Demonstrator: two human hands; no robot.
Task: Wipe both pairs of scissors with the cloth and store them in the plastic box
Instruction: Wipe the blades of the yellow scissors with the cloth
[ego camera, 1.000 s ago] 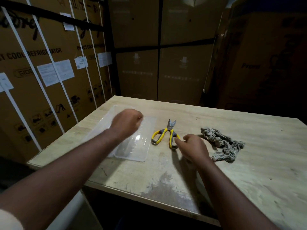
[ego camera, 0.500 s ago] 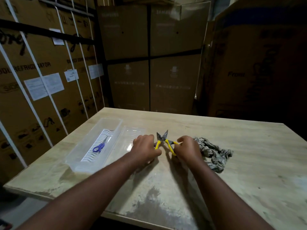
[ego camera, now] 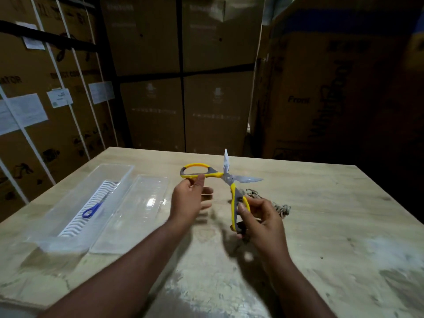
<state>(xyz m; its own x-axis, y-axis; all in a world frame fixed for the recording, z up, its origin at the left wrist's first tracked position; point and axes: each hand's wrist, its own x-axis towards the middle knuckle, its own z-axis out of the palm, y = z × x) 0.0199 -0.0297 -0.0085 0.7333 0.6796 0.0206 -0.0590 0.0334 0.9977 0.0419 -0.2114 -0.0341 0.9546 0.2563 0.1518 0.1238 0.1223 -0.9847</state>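
The yellow-and-grey scissors (ego camera: 223, 177) are held up above the table with the blades spread wide apart. My left hand (ego camera: 190, 203) pinches one handle loop at the upper left. My right hand (ego camera: 261, 220) grips the other handle, lower right. The grey crumpled cloth (ego camera: 283, 207) lies on the table behind my right hand, mostly hidden by it. Small blue-handled scissors (ego camera: 93, 208) lie inside the clear plastic box (ego camera: 75, 191) on its white ribbed insert, at the left.
The box's clear lid (ego camera: 135, 210) lies flat on the wooden table (ego camera: 332, 226) right of the box. Tall cardboard cartons stand close behind and to the left of the table. The near table surface carries pale stains.
Both hands have lifted the yellow scissors off the table and pulled the handles apart, opening the blades. The camera has tilted up slightly.
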